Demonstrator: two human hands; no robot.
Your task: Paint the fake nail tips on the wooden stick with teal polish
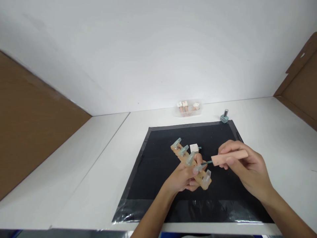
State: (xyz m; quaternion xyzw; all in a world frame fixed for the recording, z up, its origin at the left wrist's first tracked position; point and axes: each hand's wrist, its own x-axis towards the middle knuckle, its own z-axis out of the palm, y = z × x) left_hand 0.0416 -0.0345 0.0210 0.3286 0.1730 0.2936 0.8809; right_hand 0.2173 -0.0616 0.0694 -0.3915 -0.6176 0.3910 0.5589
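Mat: a black mat (158,165) lies on the white bench (99,158), its near edge glossy and creased.
Left hand: the left hand (184,178) is over the middle of the mat, fingers curled closed round the near half of a wooden strip (186,161), thumb on top.
Wooden strip: held clear of the mat and slanting away to the left, it carries a row of pale nail tips (183,150) standing along it.
Right hand: the right hand (247,168) comes in from the right, fingers pinched on the peach handle of a small brush (229,158).
Brush: it lies nearly level and points left; its dark tip is at one of the nail tips near the left thumb. I cannot tell whether it touches.
White cube: a small white cube (194,147) sits on the mat just behind the strip.
Teal bottle: a teal bottle (224,116) with a grey cap stands at the mat's far right corner.
Tray: a clear tray (199,112) holding three small bottles sits at the back of the bench, against the white wall (158,49).
Sides: brown panels (29,132) close in both sides.
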